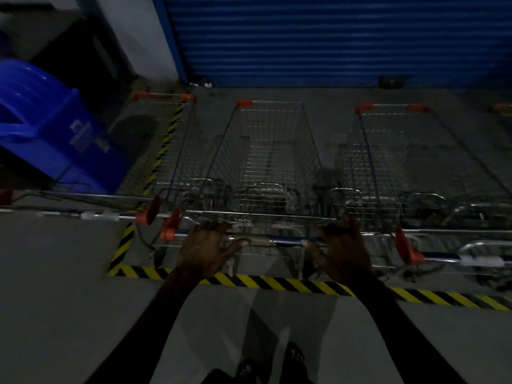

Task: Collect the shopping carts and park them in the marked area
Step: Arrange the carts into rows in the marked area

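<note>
Dim concrete floor (69, 273), blue shutter (332, 37) at frame top. Both hands, left (206, 249) and right (342, 252), fingers spread, rest at centre cart (271, 151) handle; 3 carts stand inside striped tape (277, 282). Parking appears nearly done.

Grey floor (69, 273) carries carts (266, 162), striped tape (277, 282)

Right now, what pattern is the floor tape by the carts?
Yellow and black diagonal stripes on the tape, seen in the head view.
</note>
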A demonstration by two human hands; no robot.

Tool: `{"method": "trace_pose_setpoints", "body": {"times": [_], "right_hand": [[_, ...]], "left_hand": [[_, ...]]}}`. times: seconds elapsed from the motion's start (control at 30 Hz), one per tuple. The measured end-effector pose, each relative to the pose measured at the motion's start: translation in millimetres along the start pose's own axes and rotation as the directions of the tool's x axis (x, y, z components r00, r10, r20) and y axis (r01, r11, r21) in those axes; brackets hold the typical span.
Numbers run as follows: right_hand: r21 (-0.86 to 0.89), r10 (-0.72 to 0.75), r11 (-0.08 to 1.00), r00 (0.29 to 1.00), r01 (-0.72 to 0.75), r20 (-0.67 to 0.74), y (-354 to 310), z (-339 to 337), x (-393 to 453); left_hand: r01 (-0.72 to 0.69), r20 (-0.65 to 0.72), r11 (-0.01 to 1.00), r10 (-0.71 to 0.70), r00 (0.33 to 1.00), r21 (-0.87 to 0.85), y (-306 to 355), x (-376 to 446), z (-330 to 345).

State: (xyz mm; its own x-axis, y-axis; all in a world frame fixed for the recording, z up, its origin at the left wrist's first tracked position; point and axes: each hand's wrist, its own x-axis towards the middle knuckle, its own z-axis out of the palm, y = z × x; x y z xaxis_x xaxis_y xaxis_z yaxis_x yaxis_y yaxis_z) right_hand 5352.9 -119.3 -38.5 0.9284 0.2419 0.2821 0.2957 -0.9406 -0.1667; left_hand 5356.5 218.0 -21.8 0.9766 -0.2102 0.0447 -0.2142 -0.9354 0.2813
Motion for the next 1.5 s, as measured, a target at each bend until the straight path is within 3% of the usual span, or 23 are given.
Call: {"method": "trace_pose_setpoints", "body": {"times": [0.13,0.2,0.3,0.4,0.53,0.7,0.83,1.0,1.23,1.5], "right_hand": [[0.113,0.052,0.992,0.996,-0.060,0.067,-37,5,22],[0.169,0.020,0.985,0.996,-0.035,0.093,-71,8,42],[0.195,-0.061,0.980,0.989,0.034,0.135,-139,13,74],[0.312,-0.168,0.944,0.970,0.106,0.177,-219,23,110],[0.387,-0.218,0.911,0.962,0.139,0.167,-325,45,154],[0.311,-0.173,0.945,0.959,0.099,0.223,-409,83,189],[0.227,-0.089,0.973,0.965,0.031,0.247,-438,108,192],[0.029,-0.028,0.999,0.957,0.021,0.288,-449,135,191],[0.003,0.011,1.000,0.938,-0.013,0.346,-461,130,191],[-0.033,0.047,0.999,0.987,-0.042,0.156,-466,130,159]], "left_hand": [[-0.061,-0.196,0.994,0.043,0.980,-0.088,-28,-20,-30],[-0.134,-0.289,0.991,0.121,0.950,-0.025,-58,-26,-49],[0.038,-0.190,0.999,-0.037,0.981,0.004,-123,-30,-73],[0.162,-0.178,0.987,-0.158,0.971,0.010,-192,-26,-94],[0.143,-0.160,0.989,-0.134,0.978,0.045,-280,-17,-114],[0.045,-0.114,0.999,-0.044,0.993,0.010,-375,-22,-129],[-0.033,-0.077,0.998,0.029,0.997,-0.049,-430,-28,-144],[-0.017,-0.052,0.997,0.013,0.999,-0.069,-481,-37,-145],[-0.007,-0.080,1.000,0.005,0.997,-0.017,-496,-38,-141],[0.007,-0.117,0.999,0.000,0.993,0.053,-497,-61,-133]]}}
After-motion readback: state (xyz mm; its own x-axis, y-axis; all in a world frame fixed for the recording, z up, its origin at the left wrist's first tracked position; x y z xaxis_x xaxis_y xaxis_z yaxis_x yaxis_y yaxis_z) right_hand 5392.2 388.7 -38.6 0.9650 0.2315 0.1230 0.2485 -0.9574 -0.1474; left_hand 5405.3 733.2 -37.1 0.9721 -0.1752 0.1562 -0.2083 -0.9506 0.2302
